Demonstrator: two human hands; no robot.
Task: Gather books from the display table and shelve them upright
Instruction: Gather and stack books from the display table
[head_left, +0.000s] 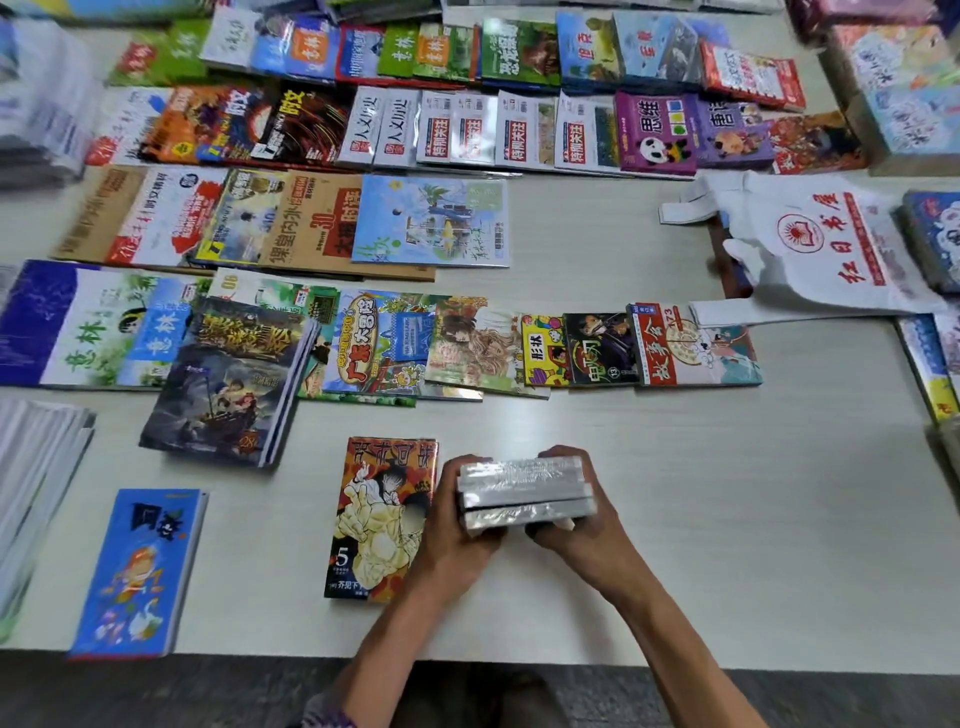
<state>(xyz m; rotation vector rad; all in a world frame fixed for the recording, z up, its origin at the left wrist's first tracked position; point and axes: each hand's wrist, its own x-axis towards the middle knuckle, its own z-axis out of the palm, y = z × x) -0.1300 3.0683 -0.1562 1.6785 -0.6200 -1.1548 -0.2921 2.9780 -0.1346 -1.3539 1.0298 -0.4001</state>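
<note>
You've got the small stack of grey-edged paperback books (525, 493) clamped btwn left hand (457, 540) & right hand (576, 525), fingers curled round both ends. It's on edge above the white display table (675, 467), prob. to square it for carrying.

Book-covered table (727, 467), plastic bag (826, 244)

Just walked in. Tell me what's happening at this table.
A person is gathering books from a display table covered in magazines and comics. Both hands, left hand and right hand, hold a small stack of books on edge, seemingly squaring it up. A manga volume lies flat just to the stack's left.
</note>
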